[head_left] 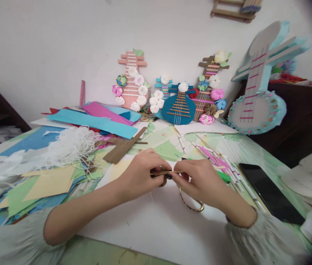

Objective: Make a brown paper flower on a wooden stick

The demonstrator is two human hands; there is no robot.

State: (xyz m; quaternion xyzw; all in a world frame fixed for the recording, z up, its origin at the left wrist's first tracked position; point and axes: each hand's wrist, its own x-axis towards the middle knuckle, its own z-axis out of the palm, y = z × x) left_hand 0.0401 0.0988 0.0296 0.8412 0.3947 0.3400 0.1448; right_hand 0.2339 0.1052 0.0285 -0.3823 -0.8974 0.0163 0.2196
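Observation:
My left hand (142, 171) and my right hand (197, 180) meet over a white sheet (158, 217) on the table. Both pinch a thin brown paper stick (167, 172) held level between the fingertips. The fingers of each hand are closed on it. A gold scissor handle (191, 206) shows under my right hand. Beside my right hand lie several thin rolled paper sticks (219, 158), pink, white and green.
A black phone (270, 191) lies at the right. Coloured paper sheets (95, 119), a tangle of white string (70, 145) and a brown card strip (122, 147) fill the left. Paper lute models with flowers (179, 105) lean on the wall behind; a large one (256, 106) stands right.

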